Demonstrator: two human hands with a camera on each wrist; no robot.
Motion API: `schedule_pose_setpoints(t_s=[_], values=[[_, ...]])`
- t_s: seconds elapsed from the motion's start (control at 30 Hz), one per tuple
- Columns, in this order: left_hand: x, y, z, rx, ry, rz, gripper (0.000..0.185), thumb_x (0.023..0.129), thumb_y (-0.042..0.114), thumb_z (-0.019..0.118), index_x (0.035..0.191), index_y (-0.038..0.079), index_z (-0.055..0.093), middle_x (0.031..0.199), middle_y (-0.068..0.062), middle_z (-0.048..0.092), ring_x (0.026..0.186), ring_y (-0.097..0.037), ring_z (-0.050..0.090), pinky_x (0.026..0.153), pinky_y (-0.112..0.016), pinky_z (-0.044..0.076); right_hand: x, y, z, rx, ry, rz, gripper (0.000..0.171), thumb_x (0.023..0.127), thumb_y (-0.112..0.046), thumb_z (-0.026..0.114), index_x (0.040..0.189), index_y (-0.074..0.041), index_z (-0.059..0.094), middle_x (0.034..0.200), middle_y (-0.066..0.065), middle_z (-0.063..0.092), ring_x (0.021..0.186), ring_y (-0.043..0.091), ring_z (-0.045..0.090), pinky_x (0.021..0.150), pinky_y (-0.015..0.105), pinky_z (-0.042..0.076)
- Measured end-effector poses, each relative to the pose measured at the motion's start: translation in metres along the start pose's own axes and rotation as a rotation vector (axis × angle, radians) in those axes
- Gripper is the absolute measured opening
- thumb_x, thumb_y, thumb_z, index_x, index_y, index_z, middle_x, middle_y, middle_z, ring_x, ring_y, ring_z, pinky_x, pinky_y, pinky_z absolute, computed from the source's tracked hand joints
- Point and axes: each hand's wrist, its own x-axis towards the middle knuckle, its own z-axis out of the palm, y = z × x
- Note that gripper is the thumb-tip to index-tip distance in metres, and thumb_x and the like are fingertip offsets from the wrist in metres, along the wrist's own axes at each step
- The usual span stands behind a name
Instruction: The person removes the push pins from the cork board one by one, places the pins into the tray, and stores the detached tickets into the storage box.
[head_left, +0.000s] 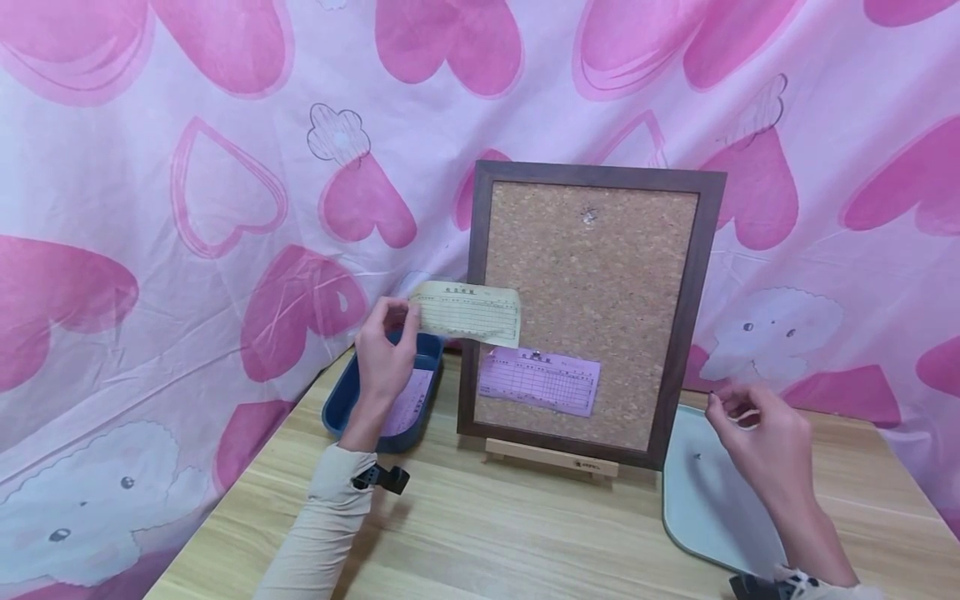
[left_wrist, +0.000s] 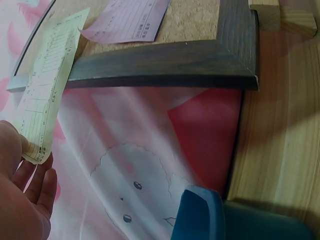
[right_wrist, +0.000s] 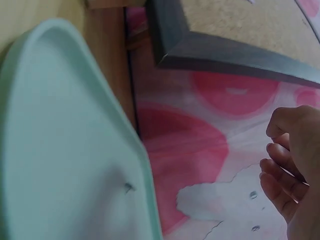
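My left hand (head_left: 401, 321) pinches the left end of a pale yellow printed slip (head_left: 468, 312), held up so its right end overlaps the left frame of a dark-framed cork board (head_left: 600, 275). In the left wrist view, thumb and fingers (left_wrist: 30, 165) grip the slip (left_wrist: 47, 85) at its corner. A purple slip (head_left: 538, 381) is pinned low on the cork. My right hand (head_left: 731, 410) hovers over a pale green tray (head_left: 705, 508), fingers curled and pinching something small and pale, seemingly a pin. One pin (head_left: 697, 456) lies on the tray.
The board stands on a small wooden easel (head_left: 551, 458) on a wood-grain table. A blue tray (head_left: 341, 400) holding another purple slip (head_left: 408, 404) sits behind my left hand. A lone pin (head_left: 588, 218) sticks high in the cork. A pink heart-print cloth hangs behind.
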Motion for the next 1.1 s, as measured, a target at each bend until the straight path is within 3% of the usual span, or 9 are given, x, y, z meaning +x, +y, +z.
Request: schedule_pose_setpoints(t_s=[0.47, 0.83, 0.93, 1.1], values=[[0.001, -0.015, -0.018, 0.066, 0.016, -0.075, 0.024, 0.107, 0.027, 0.071, 0.116, 0.005, 0.070, 0.105, -0.010, 0.075, 0.092, -0.018, 0.073, 0.090, -0.017, 0.057, -0.013, 0.031, 0.003, -0.092, -0.153, 0.014, 0.009, 0.087, -0.013, 0.084, 0.091, -0.012, 0.076, 0.079, 0.001, 0.073, 0.071, -0.012, 0.053, 0.062, 0.005, 0.041], [0.006, -0.030, -0.030, 0.039, 0.053, -0.086, 0.020, 0.106, 0.021, 0.071, 0.115, 0.003, 0.073, 0.107, -0.014, 0.078, 0.096, -0.019, 0.073, 0.086, -0.014, 0.055, -0.014, 0.046, -0.004, -0.144, -0.296, 0.033, 0.008, 0.088, -0.016, 0.082, 0.090, -0.018, 0.074, 0.078, -0.004, 0.071, 0.072, -0.001, 0.056, 0.062, 0.023, 0.040], [0.007, -0.032, -0.034, 0.062, 0.062, -0.085, 0.018, 0.105, 0.016, 0.071, 0.116, 0.002, 0.073, 0.108, -0.015, 0.079, 0.095, -0.013, 0.072, 0.081, -0.012, 0.051, -0.015, 0.049, -0.003, -0.140, -0.328, 0.028, 0.009, 0.088, -0.015, 0.082, 0.089, -0.018, 0.074, 0.079, -0.003, 0.072, 0.072, -0.003, 0.054, 0.062, 0.023, 0.041], [0.009, -0.036, -0.041, 0.157, 0.058, -0.066, 0.017, 0.103, 0.010, 0.071, 0.118, 0.005, 0.075, 0.113, -0.011, 0.081, 0.077, -0.006, 0.061, 0.065, -0.015, 0.042, -0.017, 0.055, -0.002, -0.128, -0.386, 0.003, 0.008, 0.089, -0.013, 0.082, 0.093, -0.014, 0.075, 0.081, -0.003, 0.072, 0.072, -0.006, 0.053, 0.063, 0.022, 0.043]])
